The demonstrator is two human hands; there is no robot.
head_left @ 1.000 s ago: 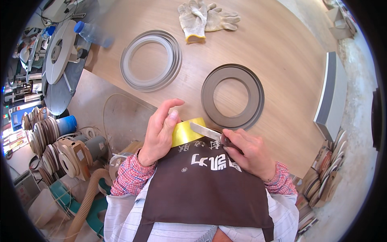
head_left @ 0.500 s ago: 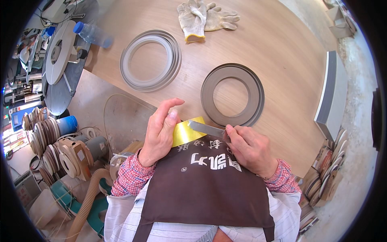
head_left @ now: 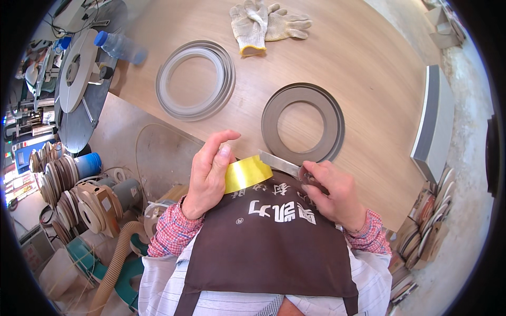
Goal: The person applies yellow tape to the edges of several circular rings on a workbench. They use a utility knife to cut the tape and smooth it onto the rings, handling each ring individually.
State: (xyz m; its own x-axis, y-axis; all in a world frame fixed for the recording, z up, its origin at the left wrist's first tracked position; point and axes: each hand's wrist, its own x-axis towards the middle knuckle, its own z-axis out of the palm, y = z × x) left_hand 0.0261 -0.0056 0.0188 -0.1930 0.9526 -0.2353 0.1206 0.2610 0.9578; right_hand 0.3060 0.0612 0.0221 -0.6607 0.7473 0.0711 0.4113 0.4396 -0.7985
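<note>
My left hand [head_left: 212, 171] is closed around a roll of shiny yellow tape [head_left: 243, 174], its index finger stretched out above it. The tape is held upright in front of my dark apron. Pinched between the thumb and fingers of my right hand [head_left: 332, 188] is a short flat grey strip [head_left: 279, 163], which looks stiff. Its far end points at the upper right rim of the tape roll, close to it; whether they touch I cannot tell. Just beyond my hands a coil of brown edge banding [head_left: 270, 126] lies on the table.
A coil of pale grey edge banding [head_left: 227, 79] lies farther left. White work gloves [head_left: 250, 29] rest at the far side, and a blue-capped plastic bottle [head_left: 120, 46] lies at the left. A grey block-shaped box [head_left: 435, 121] stands at the table's right edge. Several coils [head_left: 68, 171] fill the lower left.
My right hand has moved slightly right and down. The grey strip, earlier overlapping the yellow tape roll, has drawn back to its right edge. My left hand stays nearly still.
</note>
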